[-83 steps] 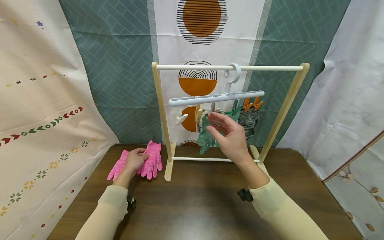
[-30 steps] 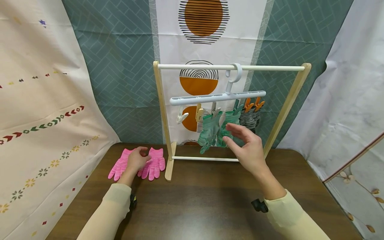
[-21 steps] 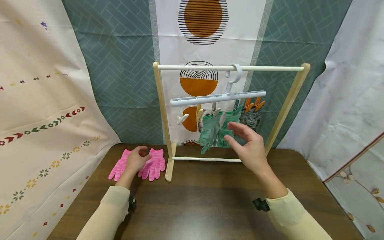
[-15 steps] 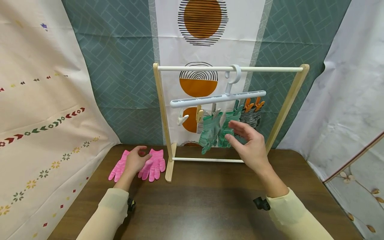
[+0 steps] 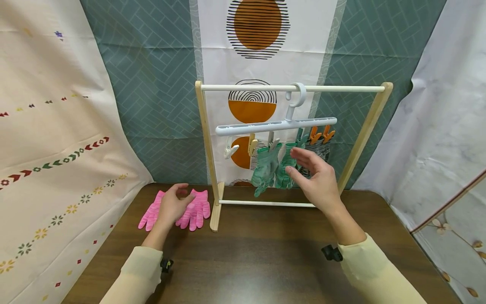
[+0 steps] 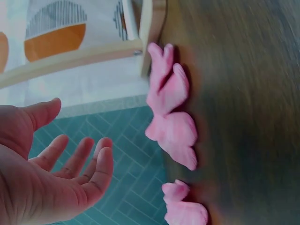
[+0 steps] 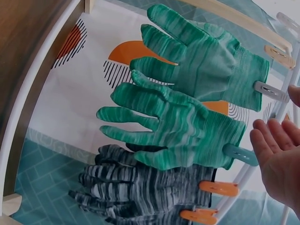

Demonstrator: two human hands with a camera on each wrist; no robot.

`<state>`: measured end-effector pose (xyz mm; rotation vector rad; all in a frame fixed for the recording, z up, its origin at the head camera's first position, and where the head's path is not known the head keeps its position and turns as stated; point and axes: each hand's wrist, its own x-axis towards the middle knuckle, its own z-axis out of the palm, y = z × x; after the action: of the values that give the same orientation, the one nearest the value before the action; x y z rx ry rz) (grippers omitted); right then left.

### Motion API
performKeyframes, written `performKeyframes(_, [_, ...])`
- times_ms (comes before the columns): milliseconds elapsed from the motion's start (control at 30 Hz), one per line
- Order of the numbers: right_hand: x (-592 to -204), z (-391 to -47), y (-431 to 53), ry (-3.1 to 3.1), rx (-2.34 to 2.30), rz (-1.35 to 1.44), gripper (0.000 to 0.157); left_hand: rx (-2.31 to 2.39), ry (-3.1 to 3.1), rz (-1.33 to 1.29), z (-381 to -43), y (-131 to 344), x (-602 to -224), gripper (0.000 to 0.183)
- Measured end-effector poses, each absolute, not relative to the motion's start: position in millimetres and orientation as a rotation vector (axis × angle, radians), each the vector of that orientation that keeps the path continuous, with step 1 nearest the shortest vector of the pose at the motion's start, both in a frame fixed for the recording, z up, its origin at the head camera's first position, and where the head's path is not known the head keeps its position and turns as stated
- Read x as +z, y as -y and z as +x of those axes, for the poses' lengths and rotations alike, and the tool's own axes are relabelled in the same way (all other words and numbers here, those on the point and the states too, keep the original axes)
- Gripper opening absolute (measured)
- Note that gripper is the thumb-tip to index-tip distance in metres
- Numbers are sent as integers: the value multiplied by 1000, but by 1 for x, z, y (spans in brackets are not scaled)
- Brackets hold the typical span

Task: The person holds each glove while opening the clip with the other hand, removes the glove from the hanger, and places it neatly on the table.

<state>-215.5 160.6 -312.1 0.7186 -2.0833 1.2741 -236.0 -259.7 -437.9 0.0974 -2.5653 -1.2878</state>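
My left hand [image 5: 172, 204] hovers over two pink gloves [image 5: 198, 212] lying flat on the table, partly covering them. In the left wrist view its fingers [image 6: 101, 176] are relaxed and spread, apart from the gloves. My right hand [image 5: 317, 179] is raised in front of the hanger [image 5: 262, 128], fingers loosely bent and holding nothing. Beside it hang two green gloves [image 7: 211, 70], one from a grey clip [image 7: 271, 91] and one from a teal clip [image 7: 240, 154]. Black-and-grey gloves [image 7: 145, 185] hang from two orange clips [image 7: 218, 188], partly hidden by my right hand in the head view.
A wooden rack [image 5: 366, 131] with a white top bar [image 5: 247, 88] carries the hanger by its hook. At the hanger's left end, a white clip [image 5: 231, 150] and a yellow clip [image 5: 252, 145] hold nothing. Patterned cloths [image 5: 148, 105] surround the brown table [image 5: 247, 257].
My left hand has lifted off the pink gloves. My right hand has drawn away from the grey clip to the right, uncovering the green gloves. In the last half second both hands barely move.
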Motion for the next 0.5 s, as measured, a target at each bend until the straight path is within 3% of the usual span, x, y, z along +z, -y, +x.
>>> performKeyframes(500, [-302,-224,-154,2138,1320,718,55,-1339,2532,35,-212,231,-415,54])
